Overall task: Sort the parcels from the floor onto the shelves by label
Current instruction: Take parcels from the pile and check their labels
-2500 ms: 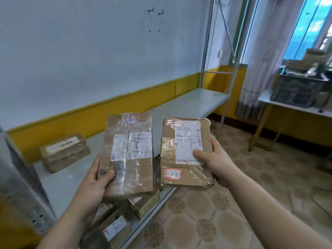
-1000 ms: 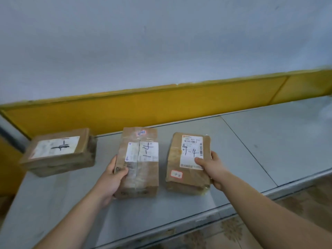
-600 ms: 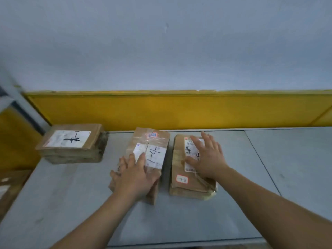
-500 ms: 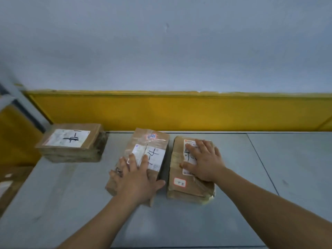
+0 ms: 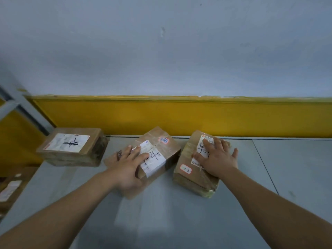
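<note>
Both open-fingered, gripping nothing: left hand [image 5: 125, 168] pressing skewed parcel [image 5: 168, 149], right hand [image 5: 217, 159] its neighbour [image 5: 190, 179]; careless shove, collision between palms.

left parcel [image 5: 158, 150] and right parcel [image 5: 190, 178], earlier held aloft, now lie on the shelf [image 5: 179, 221], left parcel askew

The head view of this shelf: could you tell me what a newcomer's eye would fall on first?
On the grey shelf, the left hand lies flat on the middle parcel and the right hand flat on the right parcel, the two parcels side by side with a gap. A third parcel sits alone at the far left, and a yellow wall band runs behind all three.
</note>
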